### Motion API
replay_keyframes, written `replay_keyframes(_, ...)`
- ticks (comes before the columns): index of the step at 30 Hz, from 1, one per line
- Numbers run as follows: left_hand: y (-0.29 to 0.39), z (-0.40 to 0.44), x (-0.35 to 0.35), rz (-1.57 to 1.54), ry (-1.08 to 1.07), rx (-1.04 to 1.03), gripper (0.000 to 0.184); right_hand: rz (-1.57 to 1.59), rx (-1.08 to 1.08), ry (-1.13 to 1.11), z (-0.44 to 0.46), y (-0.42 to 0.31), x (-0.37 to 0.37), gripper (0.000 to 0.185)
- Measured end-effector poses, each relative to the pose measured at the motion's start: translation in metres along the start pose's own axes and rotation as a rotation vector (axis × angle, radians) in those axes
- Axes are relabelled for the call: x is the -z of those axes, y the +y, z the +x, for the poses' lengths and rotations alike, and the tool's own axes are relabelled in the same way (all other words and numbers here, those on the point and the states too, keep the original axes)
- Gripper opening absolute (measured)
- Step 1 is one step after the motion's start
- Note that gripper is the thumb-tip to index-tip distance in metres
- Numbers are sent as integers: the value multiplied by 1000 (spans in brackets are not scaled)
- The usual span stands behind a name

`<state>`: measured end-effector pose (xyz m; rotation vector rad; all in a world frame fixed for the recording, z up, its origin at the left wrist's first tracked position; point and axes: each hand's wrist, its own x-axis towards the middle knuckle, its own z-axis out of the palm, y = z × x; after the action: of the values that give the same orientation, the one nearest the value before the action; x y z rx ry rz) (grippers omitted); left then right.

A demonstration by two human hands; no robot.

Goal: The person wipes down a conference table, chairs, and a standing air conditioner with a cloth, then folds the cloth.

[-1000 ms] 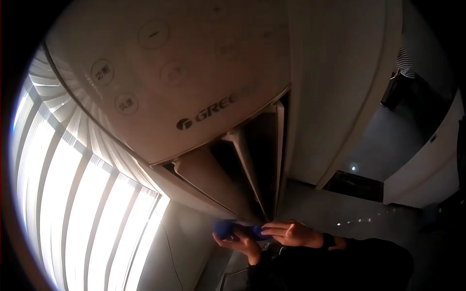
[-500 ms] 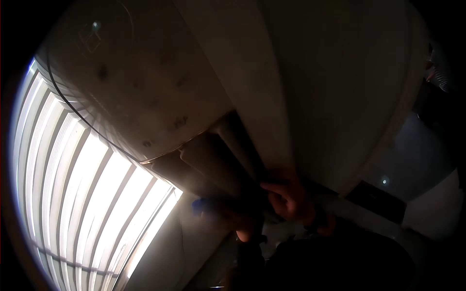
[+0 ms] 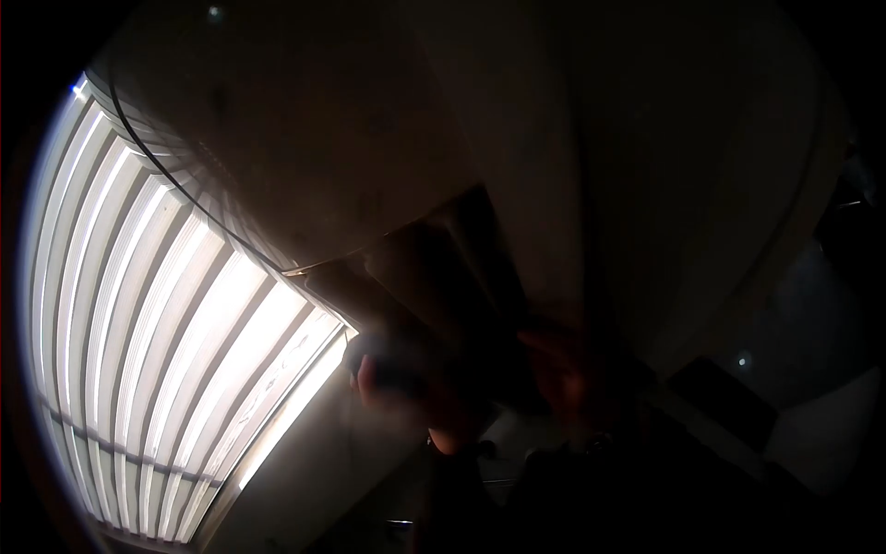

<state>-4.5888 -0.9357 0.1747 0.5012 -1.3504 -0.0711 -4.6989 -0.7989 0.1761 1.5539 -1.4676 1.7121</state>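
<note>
Much of the view is very dark. At the lower middle my left hand [image 3: 406,397] is closed around a dark thing, blurred against the shade; its kind cannot be made out. It is beside the lower left end of a dark recess [image 3: 415,268] in a large pale, curved panel [image 3: 314,175]. Farther right, my right hand [image 3: 561,374] lies close to the right side of that recess. One finger points toward the opening, but deep shadow hides the rest and anything they might hold.
Bright light comes through a slatted shutter [image 3: 185,305] on the left. Another broad curved surface [image 3: 683,185] rises on the right. A dark rectangular patch [image 3: 723,399] sits on a paler surface at the lower right.
The picture has grown darker and the view has shifted. My left hand has moved up and left, with its fingers now at the shutter's edge; the blue on its held thing no longer shows.
</note>
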Motion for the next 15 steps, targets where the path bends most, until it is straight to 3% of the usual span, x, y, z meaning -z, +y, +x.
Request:
replay_keyframes(5,29,49,-9,72,3,52,52,12,68,130,53,-19,-8,41)
replay_keyframes(8,2,12,13,67,-1,-28,46,-68,73,119,10,-20,-18,35)
replay_keyframes(10,-10,-28,32,87,-84,-48,47,-131,-47,39,-33,-18,-17,31)
replay_keyframes(12,-31,-79,42,-208,-145,40,52,-227,-211,-25,-92,-5,-23,31)
replay_keyframes(13,-43,-104,56,-207,-137,67,52,-240,-209,-50,-128,5,-26,31)
replay_keyframes(15,-54,-148,88,-83,-471,156,56,-216,-542,-212,-191,18,-20,28)
